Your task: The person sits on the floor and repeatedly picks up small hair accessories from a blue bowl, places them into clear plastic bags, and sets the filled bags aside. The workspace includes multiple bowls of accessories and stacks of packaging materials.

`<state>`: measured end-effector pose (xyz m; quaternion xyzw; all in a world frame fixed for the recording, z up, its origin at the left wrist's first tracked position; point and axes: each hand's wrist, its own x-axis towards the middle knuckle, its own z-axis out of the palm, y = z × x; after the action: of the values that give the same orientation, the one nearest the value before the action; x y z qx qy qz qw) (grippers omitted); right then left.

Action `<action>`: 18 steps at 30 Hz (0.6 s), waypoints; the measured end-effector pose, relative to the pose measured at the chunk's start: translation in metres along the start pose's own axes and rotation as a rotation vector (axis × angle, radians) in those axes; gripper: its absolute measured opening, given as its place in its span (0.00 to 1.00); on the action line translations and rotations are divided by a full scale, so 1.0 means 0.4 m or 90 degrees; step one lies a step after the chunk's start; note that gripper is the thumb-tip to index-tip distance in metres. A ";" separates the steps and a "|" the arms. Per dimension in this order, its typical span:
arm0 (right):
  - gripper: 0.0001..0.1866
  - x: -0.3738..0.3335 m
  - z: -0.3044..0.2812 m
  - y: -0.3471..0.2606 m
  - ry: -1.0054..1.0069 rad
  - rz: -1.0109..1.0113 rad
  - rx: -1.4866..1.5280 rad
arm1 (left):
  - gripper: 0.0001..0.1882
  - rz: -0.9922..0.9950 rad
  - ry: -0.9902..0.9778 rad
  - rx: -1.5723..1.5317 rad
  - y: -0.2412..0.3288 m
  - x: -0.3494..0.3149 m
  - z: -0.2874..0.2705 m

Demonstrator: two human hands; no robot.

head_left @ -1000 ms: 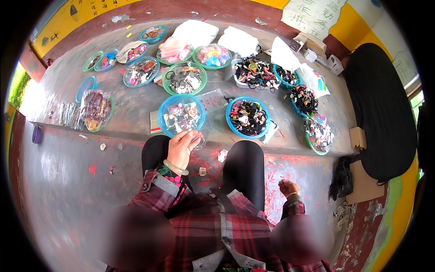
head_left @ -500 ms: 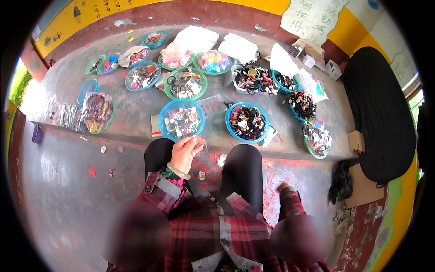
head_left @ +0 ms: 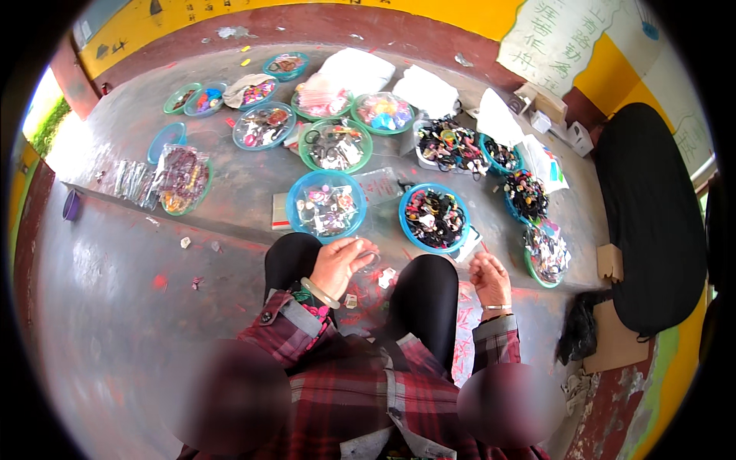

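Observation:
My left hand, a pale bangle at its wrist, is above my left knee, just in front of the blue basin of small packaged trinkets. Its thumb and fingers pinch a thin, see-through loop-like piece, too faint to name. To the right of my right knee, my right hand is raised with its fingers curled together. Whatever they may hold is too small to see. Nearest to that hand stands a blue basin full of black and coloured hair ties.
Several basins of small goods cover the raised ledge, among them a green-rimmed basin. White bags lie behind them. A black oval cushion-like object leans at the right, beside a black plastic bag. A purple cup stands far left.
My right hand has come up and forward from low beside my right leg, its fingers now in view. The left hand stays near the trinket basin with its pinch. The whole view has shifted slightly.

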<state>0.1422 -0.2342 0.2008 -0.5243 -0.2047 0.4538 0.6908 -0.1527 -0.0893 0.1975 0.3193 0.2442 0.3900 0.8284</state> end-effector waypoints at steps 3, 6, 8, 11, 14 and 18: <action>0.15 -0.017 0.208 -0.040 -0.134 0.016 -0.108 | 0.10 -0.005 -0.014 -0.007 0.015 -0.022 0.021; 0.18 -0.014 0.311 0.016 -0.253 0.059 -0.143 | 0.10 -0.003 -0.006 -0.031 0.017 -0.038 0.029; 0.14 -0.021 0.361 0.049 -0.266 0.076 -0.097 | 0.10 0.008 0.006 -0.040 0.021 -0.048 0.035; 0.09 -0.021 0.374 0.097 -0.275 0.089 -0.069 | 0.10 0.010 0.020 -0.045 0.016 -0.050 0.027; 0.05 -0.024 0.387 0.115 -0.233 0.093 -0.040 | 0.10 -0.008 0.017 -0.043 0.009 -0.048 0.017; 0.02 -0.027 0.384 0.113 -0.231 0.061 -0.071 | 0.10 -0.019 -0.003 -0.038 -0.004 -0.040 0.009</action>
<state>0.0017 -0.1590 0.2182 -0.4806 -0.3259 0.5609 0.5900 -0.1586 -0.1042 0.2013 0.2914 0.2352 0.3841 0.8439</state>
